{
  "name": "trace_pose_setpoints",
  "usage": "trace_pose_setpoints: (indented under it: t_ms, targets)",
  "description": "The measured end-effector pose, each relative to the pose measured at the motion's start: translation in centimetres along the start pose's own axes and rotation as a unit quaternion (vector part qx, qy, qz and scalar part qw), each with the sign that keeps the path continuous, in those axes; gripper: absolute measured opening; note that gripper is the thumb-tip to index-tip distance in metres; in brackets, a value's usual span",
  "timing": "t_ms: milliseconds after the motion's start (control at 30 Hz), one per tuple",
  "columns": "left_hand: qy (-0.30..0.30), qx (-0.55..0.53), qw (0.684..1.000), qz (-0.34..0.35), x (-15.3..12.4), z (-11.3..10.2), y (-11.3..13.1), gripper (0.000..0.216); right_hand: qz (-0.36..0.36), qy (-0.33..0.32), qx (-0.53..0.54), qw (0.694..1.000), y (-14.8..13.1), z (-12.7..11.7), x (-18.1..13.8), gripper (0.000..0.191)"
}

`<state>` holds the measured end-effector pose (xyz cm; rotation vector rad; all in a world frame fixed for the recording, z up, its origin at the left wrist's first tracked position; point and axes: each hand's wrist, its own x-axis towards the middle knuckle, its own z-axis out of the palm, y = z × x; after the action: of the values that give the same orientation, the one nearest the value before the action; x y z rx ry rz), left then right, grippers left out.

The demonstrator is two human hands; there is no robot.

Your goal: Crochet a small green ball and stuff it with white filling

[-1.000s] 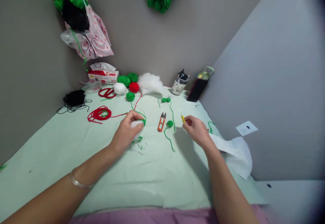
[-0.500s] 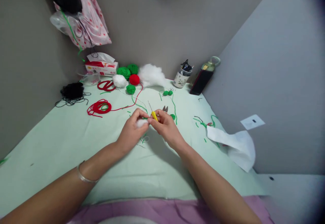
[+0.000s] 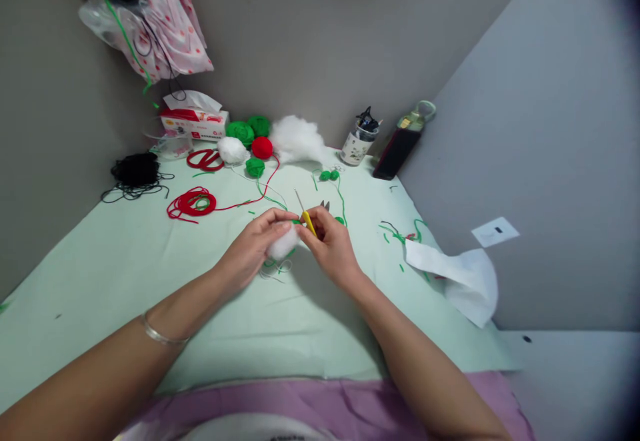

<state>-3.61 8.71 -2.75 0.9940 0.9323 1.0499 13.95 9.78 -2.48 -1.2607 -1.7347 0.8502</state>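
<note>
My left hand (image 3: 255, 241) is closed around a small white stuffing wad with green yarn (image 3: 283, 244) just above the pale green table cover (image 3: 125, 261). My right hand (image 3: 327, 241) touches it from the right and pinches a yellow-handled crochet hook (image 3: 305, 215), whose metal tip points up and to the left. Green yarn (image 3: 273, 200) trails from the piece toward the back. Loose green thread ends (image 3: 277, 268) lie under my hands. The snips (image 3: 325, 206) are mostly hidden behind my right hand.
At the back stand a tissue box (image 3: 194, 121), green (image 3: 243, 132), red (image 3: 262, 147) and white (image 3: 234, 151) yarn balls, white stuffing (image 3: 297, 138), a cup of tools (image 3: 356, 146) and a bottle (image 3: 403, 141). Red yarn (image 3: 193, 202), red scissors (image 3: 205, 159) and black yarn (image 3: 134, 171) lie left; white cloth (image 3: 457, 274) lies right.
My right hand came in from the right with the hook and met my left hand at the white piece. The view has tilted down a little.
</note>
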Motion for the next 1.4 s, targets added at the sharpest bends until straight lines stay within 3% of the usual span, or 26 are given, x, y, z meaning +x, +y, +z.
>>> trace_pose_setpoints:
  t_ms: [233, 567, 1000, 1267, 1400]
  targets:
    - [0.036, -0.014, 0.999, 0.025, 0.2, 0.2, -0.1, 0.031, 0.033, -0.041, 0.134, 0.99, -1.1, -1.0, 0.0, 0.029]
    - [0.106, 0.009, 0.991, 0.077, 0.5, -0.2, 0.0, 0.025, 0.117, -0.198, 0.245, 0.942, -2.4, -2.2, -1.2, 0.03]
    - [0.127, 0.071, 0.98, 0.135, 0.1, -0.6, 0.4, 0.018, 0.181, -0.195, 0.301, 0.916, -2.1, -1.7, -0.8, 0.025]
    - [0.128, 0.121, 0.97, 0.166, -0.1, -0.3, 0.3, 0.015, 0.242, -0.219, 0.407, 0.853, -1.8, -2.1, -0.5, 0.021]
    - [0.121, 0.131, 0.969, 0.17, 0.0, -0.3, 0.2, 0.017, 0.24, -0.196, 0.435, 0.846, -1.8, -1.9, -0.5, 0.019]
